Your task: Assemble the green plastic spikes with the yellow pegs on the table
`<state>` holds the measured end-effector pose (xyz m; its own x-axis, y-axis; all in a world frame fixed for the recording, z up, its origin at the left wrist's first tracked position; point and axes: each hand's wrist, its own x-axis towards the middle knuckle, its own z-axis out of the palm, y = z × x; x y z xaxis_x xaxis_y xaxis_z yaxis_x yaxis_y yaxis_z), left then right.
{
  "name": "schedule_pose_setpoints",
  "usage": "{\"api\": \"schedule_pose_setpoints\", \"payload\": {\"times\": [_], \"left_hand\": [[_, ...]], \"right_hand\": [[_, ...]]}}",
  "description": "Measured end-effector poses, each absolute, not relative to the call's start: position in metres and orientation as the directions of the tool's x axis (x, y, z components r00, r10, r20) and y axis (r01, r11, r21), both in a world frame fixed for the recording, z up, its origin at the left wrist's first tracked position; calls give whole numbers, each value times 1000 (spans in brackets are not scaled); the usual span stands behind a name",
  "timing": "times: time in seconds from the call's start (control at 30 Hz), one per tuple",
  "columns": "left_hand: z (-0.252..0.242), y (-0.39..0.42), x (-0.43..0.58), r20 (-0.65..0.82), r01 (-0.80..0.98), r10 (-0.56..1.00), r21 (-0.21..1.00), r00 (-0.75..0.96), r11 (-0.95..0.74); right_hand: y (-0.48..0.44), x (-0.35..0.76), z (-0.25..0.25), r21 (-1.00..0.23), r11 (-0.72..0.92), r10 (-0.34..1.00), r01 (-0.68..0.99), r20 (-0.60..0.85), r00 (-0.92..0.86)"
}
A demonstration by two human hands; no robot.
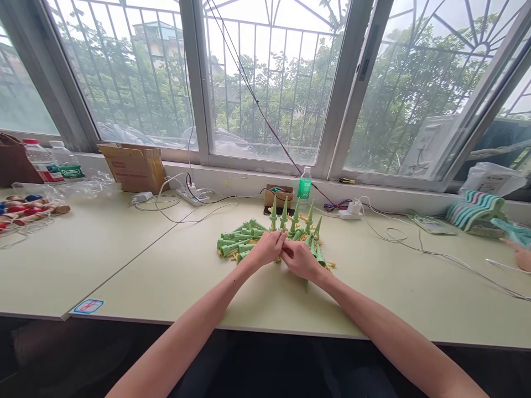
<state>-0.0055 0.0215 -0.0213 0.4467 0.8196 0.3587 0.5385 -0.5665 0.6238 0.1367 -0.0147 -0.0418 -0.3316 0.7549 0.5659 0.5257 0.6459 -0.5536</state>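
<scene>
My left hand [269,247] and my right hand [299,258] meet fingertip to fingertip just above the table, both closed in a pinch. A pointed green tip [306,286] sticks out below my right hand and looks like part of a green plastic spike held there. Whatever my left fingers pinch is hidden. Left of my hands lies a pile of hollow green tubes [230,249]. Several green plastic spikes [295,218] stand upright behind my hands, points up. More green cones [319,255] lean at the right, with small yellow pieces [331,265] scattered around them.
Behind the spikes are a small cardboard box [279,194] and a green-labelled bottle [305,185]. Power strips [193,194] and loose cables lie along the sill. Stacked hangers [475,213] and another person's hand [520,255] are at the right. Colourful beads [27,210] lie left.
</scene>
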Motion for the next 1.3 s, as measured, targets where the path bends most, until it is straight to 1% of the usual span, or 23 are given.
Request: {"api": "schedule_pose_setpoints", "payload": {"times": [0.17,0.37,0.73,0.97,1.13,1.3], "left_hand": [[-21,23,-6,313,507,835,681,452,-529],[-22,24,-5,280,493,846,713,453,-500],[-23,24,-4,326,515,834,669,445,-537],[-19,22,-4,350,554,834,628,427,-547],[-23,25,-6,423,589,826,580,371,-562],[-24,26,-7,449,605,834,580,322,-546]], "right_hand": [[-15,137,-41,-551,638,761,538,559,-329],[-15,139,-41,-536,624,770,569,547,-329],[-14,140,-40,-534,630,766,564,544,-341],[-15,142,-40,-511,620,770,596,543,-336],[-16,140,-41,-490,624,767,609,533,-357],[-14,138,-45,-478,618,772,624,519,-367]]}}
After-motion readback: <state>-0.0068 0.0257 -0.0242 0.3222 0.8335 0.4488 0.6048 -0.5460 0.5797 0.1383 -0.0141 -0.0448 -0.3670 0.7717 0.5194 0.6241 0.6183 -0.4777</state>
